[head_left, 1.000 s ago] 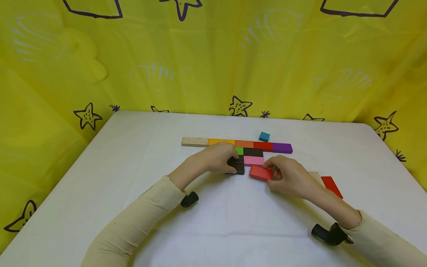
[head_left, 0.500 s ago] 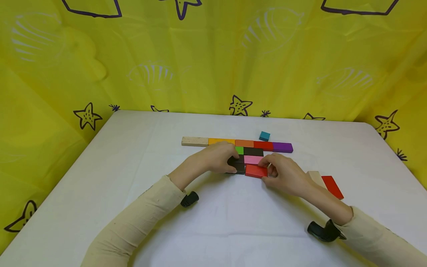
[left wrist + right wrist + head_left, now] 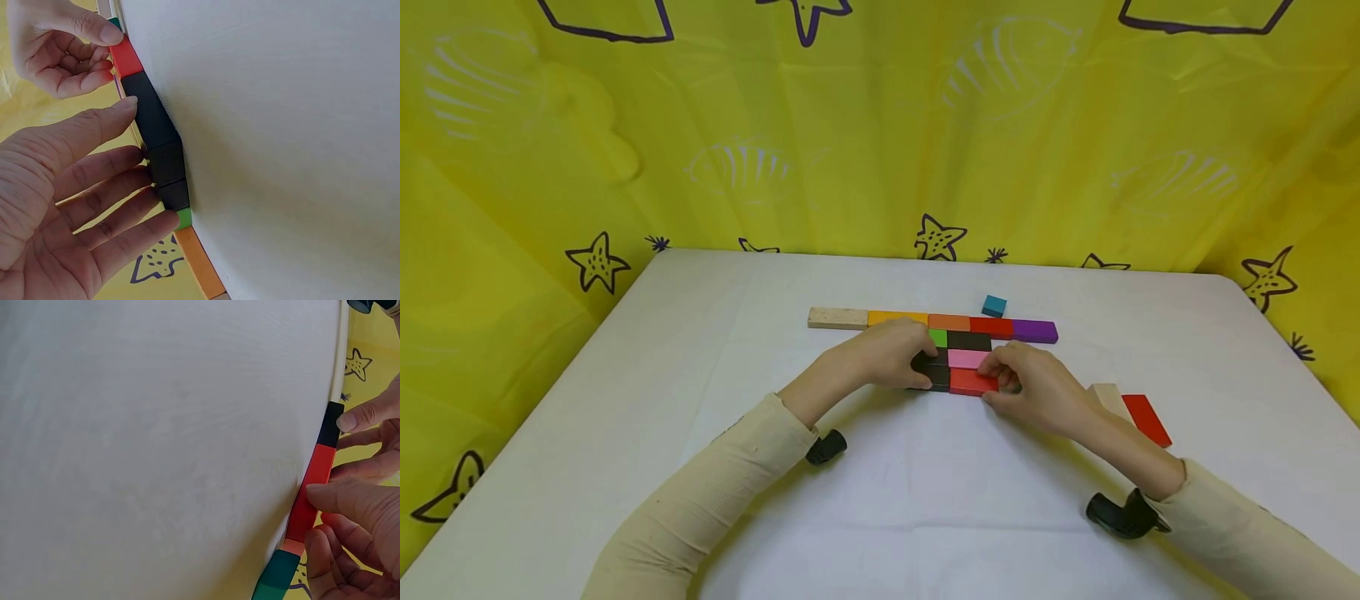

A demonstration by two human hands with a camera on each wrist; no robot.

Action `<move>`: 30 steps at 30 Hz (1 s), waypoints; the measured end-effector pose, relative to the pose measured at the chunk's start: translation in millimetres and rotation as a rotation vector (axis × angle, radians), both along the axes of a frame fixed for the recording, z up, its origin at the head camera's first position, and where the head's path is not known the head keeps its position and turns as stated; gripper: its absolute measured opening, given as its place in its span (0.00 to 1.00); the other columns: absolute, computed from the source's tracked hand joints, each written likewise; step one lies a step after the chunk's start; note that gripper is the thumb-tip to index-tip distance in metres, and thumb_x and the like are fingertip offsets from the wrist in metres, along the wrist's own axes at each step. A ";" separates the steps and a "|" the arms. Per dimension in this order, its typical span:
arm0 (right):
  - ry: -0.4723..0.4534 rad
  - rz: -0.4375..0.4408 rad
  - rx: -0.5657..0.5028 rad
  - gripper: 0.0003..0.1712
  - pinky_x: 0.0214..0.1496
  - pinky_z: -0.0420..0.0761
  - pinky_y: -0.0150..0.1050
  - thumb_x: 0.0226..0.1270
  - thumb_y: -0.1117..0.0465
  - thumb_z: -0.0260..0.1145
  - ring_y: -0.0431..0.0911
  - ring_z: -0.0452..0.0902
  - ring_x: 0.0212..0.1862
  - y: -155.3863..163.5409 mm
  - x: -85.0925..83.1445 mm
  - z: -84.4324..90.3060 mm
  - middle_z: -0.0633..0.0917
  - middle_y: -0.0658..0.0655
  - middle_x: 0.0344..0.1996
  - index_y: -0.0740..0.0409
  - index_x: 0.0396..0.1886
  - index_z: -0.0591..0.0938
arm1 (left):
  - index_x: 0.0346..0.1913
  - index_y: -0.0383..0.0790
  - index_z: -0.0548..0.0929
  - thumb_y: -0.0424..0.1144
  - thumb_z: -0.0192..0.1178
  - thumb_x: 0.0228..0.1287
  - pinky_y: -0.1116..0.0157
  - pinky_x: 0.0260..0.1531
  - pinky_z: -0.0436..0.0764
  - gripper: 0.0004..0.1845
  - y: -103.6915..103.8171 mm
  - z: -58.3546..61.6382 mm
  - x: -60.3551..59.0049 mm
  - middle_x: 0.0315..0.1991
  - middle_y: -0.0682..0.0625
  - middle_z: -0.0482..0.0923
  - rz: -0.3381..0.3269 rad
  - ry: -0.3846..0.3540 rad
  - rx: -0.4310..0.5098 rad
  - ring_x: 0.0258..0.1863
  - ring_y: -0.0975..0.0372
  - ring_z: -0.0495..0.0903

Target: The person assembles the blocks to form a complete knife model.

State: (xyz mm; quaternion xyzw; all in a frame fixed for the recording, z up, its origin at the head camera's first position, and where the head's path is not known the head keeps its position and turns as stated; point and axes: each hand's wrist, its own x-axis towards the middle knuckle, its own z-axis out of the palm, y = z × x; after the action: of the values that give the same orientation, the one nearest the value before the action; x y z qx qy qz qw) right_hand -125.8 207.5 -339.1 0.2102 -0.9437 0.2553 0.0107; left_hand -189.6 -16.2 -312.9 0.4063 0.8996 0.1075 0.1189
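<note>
My right hand (image 3: 1037,387) pinches a red block (image 3: 972,382) between thumb and index finger. That block lies at the right end of a black block (image 3: 940,377) and along the near side of a pink block (image 3: 967,359). My left hand (image 3: 891,354) rests on the black blocks, its thumb on the nearest one; in the left wrist view the fingers of the left hand (image 3: 69,194) reach out fairly straight against them. Part of the black blocks is hidden beneath this hand. In the right wrist view the red block (image 3: 310,487) meets the black block (image 3: 330,425) end to end.
Behind the hands runs a row of natural wood (image 3: 838,318), yellow, orange, red and purple blocks (image 3: 1034,332). A small blue block (image 3: 995,306) lies beyond it. Beside the right forearm are a cream block (image 3: 1112,402) and another red block (image 3: 1147,419). A yellow curtain (image 3: 880,133) backs the white table (image 3: 880,500).
My right hand has carried the red block left, and its tilt has straightened so that it now sits against the black and pink blocks. The left hand has stayed in place.
</note>
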 end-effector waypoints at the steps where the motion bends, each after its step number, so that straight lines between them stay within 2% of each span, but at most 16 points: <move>1: 0.001 0.001 -0.001 0.12 0.34 0.73 0.34 0.52 0.66 0.74 0.43 0.71 0.32 0.1 -0.4 -0.2 0.77 0.50 0.28 0.58 0.37 0.82 | 0.52 0.39 0.84 0.44 0.68 0.58 0.65 0.51 0.74 0.20 0.3 0.2 0.1 0.47 0.49 0.82 0.000 -0.001 -0.001 0.44 0.62 0.75; 16: -0.004 -0.008 -0.029 0.11 0.35 0.74 0.34 0.53 0.63 0.74 0.43 0.72 0.32 2.3 0.0 0.0 0.78 0.48 0.27 0.56 0.36 0.83 | 0.53 0.42 0.84 0.45 0.69 0.57 0.65 0.53 0.73 0.21 3.5 1.5 0.1 0.48 0.52 0.82 -0.004 0.005 -0.031 0.45 0.63 0.75; 23: -0.006 -0.052 -0.072 0.11 0.37 0.77 0.34 0.54 0.62 0.74 0.42 0.74 0.34 16.4 12.0 7.2 0.80 0.48 0.29 0.56 0.37 0.83 | 0.49 0.45 0.86 0.51 0.68 0.56 0.67 0.42 0.74 0.21 9.6 -0.1 -0.6 0.44 0.55 0.83 0.003 0.047 -0.036 0.40 0.64 0.74; 30: 0.033 -0.078 -0.092 0.11 0.36 0.77 0.31 0.54 0.61 0.74 0.40 0.75 0.32 36.7 22.9 8.3 0.80 0.47 0.29 0.56 0.36 0.83 | 0.45 0.46 0.88 0.54 0.68 0.54 0.68 0.35 0.71 0.20 16.7 -1.8 1.3 0.39 0.55 0.82 0.031 0.095 -0.046 0.36 0.64 0.73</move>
State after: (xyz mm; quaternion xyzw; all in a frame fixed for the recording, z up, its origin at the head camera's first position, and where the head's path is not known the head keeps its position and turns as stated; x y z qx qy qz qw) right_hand -103.0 244.2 -330.8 0.1767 -0.9381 0.2945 0.0457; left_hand -188.3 0.6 -314.7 0.3944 0.9125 0.0693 0.0839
